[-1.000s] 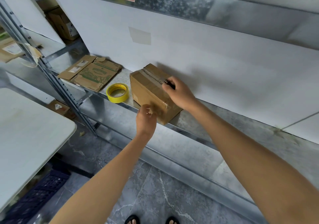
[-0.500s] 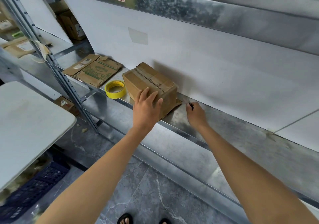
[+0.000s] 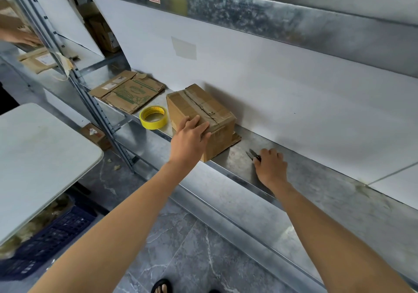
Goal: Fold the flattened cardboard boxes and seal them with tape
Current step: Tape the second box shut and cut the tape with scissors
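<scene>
A folded brown cardboard box [image 3: 203, 107] stands on the metal shelf [image 3: 316, 186], its top seam covered with brown tape. My left hand [image 3: 191, 139] lies flat against the box's near top edge, fingers straight. To the right of the box, my right hand [image 3: 270, 168] rests on the shelf, fingers curled over the handle of a small pair of black snips [image 3: 251, 154] whose blades point towards the box. A yellow tape roll [image 3: 153, 117] lies flat just left of the box. Flattened printed cardboard boxes [image 3: 129, 91] lie farther left on the shelf.
A white wall panel backs the shelf and an upper metal shelf [image 3: 271, 19] overhangs it. A white table [image 3: 40, 157] stands at the left above a blue crate [image 3: 52, 234]. A small box [image 3: 96, 134] sits on the floor. Another person's hand [image 3: 24, 39] shows at the far left.
My right hand left the box top and came down onto the shelf to the right with the snips. My left hand rose from the box's front face and flattened on its top edge.
</scene>
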